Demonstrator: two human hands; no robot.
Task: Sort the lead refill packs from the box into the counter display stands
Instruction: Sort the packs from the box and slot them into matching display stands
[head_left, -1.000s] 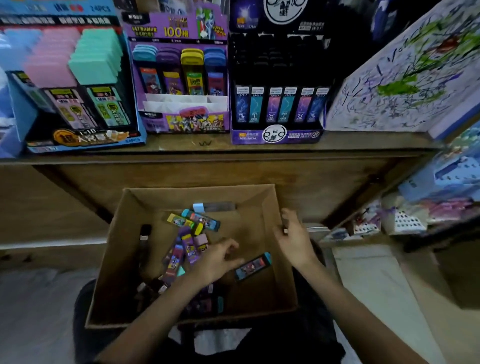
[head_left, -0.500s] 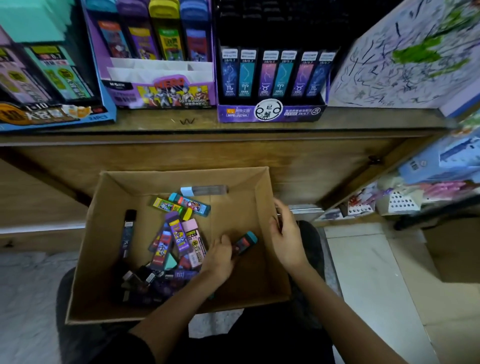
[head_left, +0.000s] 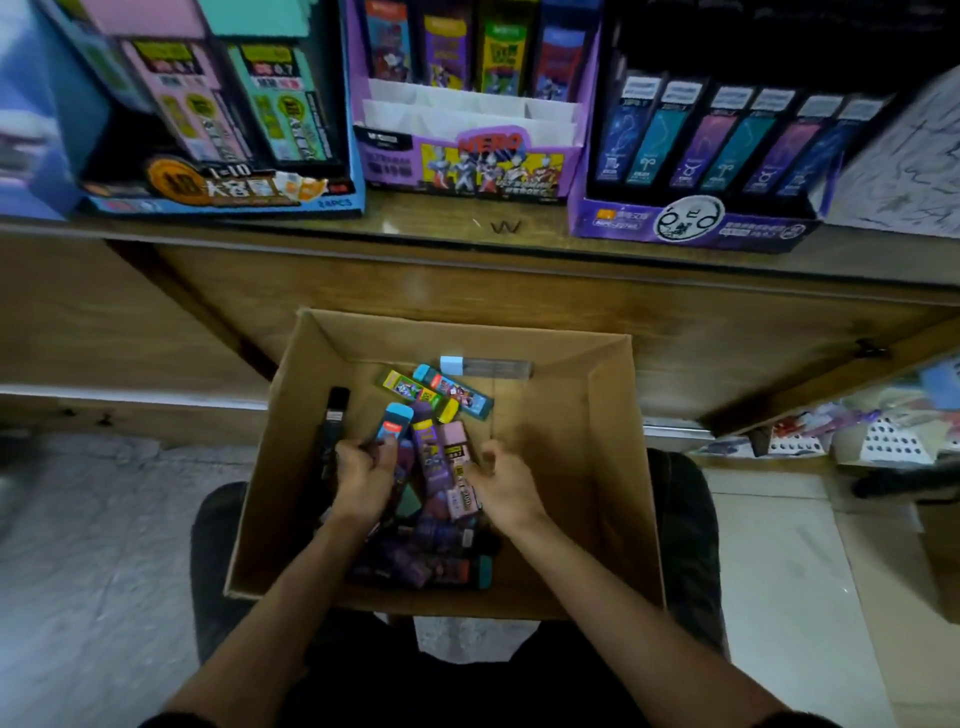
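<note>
Sorting early: one pack lifted, the pile left in the box.
A blue-capped lead refill pack is gripped upright by the left hand. The right hand is curled beside a pink pack, and a hold cannot be told. Many packs lie loose in the cardboard box. No packs are seen in the front tiers of the purple display stand on the counter.

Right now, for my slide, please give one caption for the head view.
Left hand grips a blue-capped refill pack inside the cardboard box, right hand in the pile, display stands above.
</note>
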